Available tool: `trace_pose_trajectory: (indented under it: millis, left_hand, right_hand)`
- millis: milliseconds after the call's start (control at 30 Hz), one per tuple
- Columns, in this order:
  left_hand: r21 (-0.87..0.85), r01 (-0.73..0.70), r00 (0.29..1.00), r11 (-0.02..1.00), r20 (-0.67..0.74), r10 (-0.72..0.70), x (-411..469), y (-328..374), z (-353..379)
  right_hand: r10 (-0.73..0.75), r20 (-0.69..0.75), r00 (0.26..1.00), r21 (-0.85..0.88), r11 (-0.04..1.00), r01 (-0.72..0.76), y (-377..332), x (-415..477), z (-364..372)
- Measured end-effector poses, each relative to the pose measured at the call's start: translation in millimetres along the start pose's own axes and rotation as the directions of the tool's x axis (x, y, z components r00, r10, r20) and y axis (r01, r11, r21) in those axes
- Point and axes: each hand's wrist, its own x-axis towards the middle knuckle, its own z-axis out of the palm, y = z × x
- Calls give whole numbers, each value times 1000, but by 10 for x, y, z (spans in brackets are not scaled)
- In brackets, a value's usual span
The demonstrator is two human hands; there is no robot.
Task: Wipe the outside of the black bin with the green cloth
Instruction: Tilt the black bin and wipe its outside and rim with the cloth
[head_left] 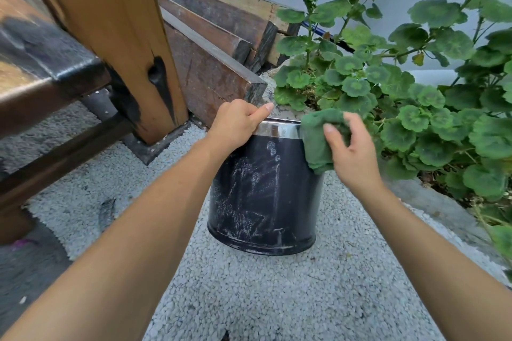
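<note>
A round black bin (263, 191) with a shiny metal rim stands on pale gravel in the middle of the view. Its near side is streaked with white dust marks. My left hand (235, 122) grips the rim at its upper left. My right hand (352, 149) holds a bunched green cloth (318, 141) pressed against the bin's upper right side, just below the rim. The far side of the bin and its inside are hidden.
A thick wooden post (119, 36) and a dark bench (41, 69) stand at the left. Stacked wooden planks (216, 36) lean behind the bin. A leafy green plant (415, 91) crowds the right side. Pale gravel (277, 299) covers the ground in front.
</note>
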Motion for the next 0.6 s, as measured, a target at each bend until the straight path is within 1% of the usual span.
trace_pose_trajectory:
  millis: [100, 167, 200, 233, 300, 367, 400, 433, 467, 500, 533, 567, 600]
  left_hand:
    - [-15, -6, 1000, 1000, -2, 6, 33, -11, -19]
    - [-17, 0, 1000, 1000, 0, 0, 52, -22, -29]
    - [-17, 4, 1000, 1000, -3, -4, 53, -28, -28]
    - [-16, 6, 1000, 1000, -4, -6, 54, -34, -30]
    - [-27, 13, 1000, 1000, 5, -13, 54, -49, -17]
    - [-39, 15, 1000, 999, 6, -15, 51, -51, -5]
    - [-41, 12, 1000, 999, 4, -11, 50, -48, -5]
    - [-41, 7, 1000, 999, 2, -7, 46, -47, -8]
    - [-39, 5, 1000, 999, 1, -5, 46, -47, -14]
    - [-37, 5, 1000, 999, 0, -5, 40, -51, -16]
    - [-36, 4, 1000, 999, 1, -4, 32, -54, -17]
    - [-33, 0, 1000, 999, 3, 0, 24, -56, -16]
    - [-30, -3, 1000, 1000, 7, 3, 15, -56, -14]
  right_hand:
    - [-45, 12, 999, -117, 992, 46, 42, -245, 314]
    - [-126, 61, 990, -207, 969, 136, 68, -515, 500]
    - [-182, 116, 977, -239, 949, 205, 95, -678, 569]
    - [-237, 189, 953, -260, 924, 281, 131, -848, 616]
    - [-316, 356, 879, -281, 861, 423, 245, -1180, 649]
    - [-321, 498, 806, -306, 804, 509, 342, -1435, 628]
    - [-308, 540, 784, -313, 791, 526, 377, -1498, 606]
    - [-288, 556, 780, -305, 802, 514, 389, -1524, 581]
    - [-258, 548, 796, -283, 838, 466, 364, -1519, 556]
    - [-206, 516, 831, -259, 888, 381, 312, -1500, 526]
    - [-125, 463, 878, -240, 935, 260, 248, -1464, 492]
    - [-1, 398, 917, -216, 972, 95, 180, -1411, 454]
    - [152, 347, 926, -157, 982, -102, 105, -1337, 406]
